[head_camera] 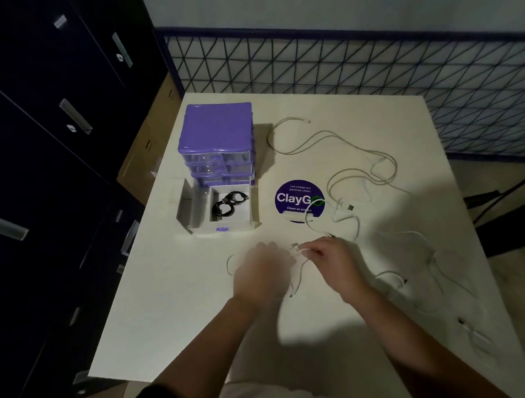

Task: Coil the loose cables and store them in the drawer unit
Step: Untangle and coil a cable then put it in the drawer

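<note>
Right hand (334, 257) pinches white cable (300, 251) – plug pointing left – left hand's (263, 273) grip blurred.

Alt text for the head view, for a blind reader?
Two hands, left and right, work a thin white cable over a white table. A purple drawer unit has its bottom drawer open, holding coiled black cables.

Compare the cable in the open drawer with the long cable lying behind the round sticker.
The black cable is dark; the long cable is pale. The black cable is wound into tight loops, while the long cable sprawls loose in wide curves. The black cable sits inside the pulled-out drawer; the long cable lies on the bare table. No hand touches either one.
</note>
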A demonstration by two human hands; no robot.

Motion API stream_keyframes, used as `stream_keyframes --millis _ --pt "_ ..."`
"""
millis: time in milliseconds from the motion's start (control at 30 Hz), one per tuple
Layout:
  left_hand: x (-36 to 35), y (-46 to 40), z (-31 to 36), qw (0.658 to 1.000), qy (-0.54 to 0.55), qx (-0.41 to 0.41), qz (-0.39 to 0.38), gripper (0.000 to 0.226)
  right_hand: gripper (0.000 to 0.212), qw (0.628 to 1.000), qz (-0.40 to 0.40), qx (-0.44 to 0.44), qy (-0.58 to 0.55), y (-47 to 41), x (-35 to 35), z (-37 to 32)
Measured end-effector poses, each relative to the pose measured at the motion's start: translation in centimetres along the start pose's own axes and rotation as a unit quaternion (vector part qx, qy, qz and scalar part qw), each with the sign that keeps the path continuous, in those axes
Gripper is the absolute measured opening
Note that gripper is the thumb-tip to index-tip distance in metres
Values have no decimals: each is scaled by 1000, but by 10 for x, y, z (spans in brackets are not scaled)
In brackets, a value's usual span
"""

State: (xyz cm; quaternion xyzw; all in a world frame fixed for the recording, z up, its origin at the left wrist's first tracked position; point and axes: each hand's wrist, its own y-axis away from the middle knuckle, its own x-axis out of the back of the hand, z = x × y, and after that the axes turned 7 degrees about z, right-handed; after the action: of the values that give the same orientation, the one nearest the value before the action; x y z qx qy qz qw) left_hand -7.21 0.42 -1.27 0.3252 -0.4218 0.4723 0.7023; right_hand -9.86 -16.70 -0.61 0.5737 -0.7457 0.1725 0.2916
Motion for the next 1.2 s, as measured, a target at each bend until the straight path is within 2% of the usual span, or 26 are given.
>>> stream_keyframes --millis 67,200,267,333,467,633,733,833,933,1067,1133,1200 --pt "8 -6 -1 1000 20 -17 7 41 15 995 12 -48 -91 0 11 -4" --pt "14 -25 -7 992 122 -41 -1 17 15 950 21 -143 -276 -5 27 -19" --pt "23 -29 -5 974 226 -10 -13 24 15 919 29 -183 -348 -6 32 -26" --pt "38 -26 2 944 325 47 -47 22 15 911 38 -200 -359 -9 34 -28" --pt "54 -22 7 876 459 116 -90 27 8 941 62 -179 -279 -15 35 -30" --pt "73 -21 11 824 527 155 -137 34 3 979 83 -80 -169 -17 30 -29" --pt "79 -22 13 779 588 167 -140 30 3 989 101 -29 -105 -14 25 -31" --pt "82 -25 18 715 659 196 -126 25 8 994 101 26 -17 -8 19 -35" --pt "82 -28 27 684 693 211 -86 20 14 986 104 109 72 -2 13 -42" --pt "82 -29 30 691 695 199 -3 21 32 968 98 168 160 2 11 -58" --pt "82 -30 28 721 666 188 37 23 34 964 96 187 161 3 13 -62" --pt "81 -31 27 770 612 171 62 20 32 964 85 198 153 4 16 -65"
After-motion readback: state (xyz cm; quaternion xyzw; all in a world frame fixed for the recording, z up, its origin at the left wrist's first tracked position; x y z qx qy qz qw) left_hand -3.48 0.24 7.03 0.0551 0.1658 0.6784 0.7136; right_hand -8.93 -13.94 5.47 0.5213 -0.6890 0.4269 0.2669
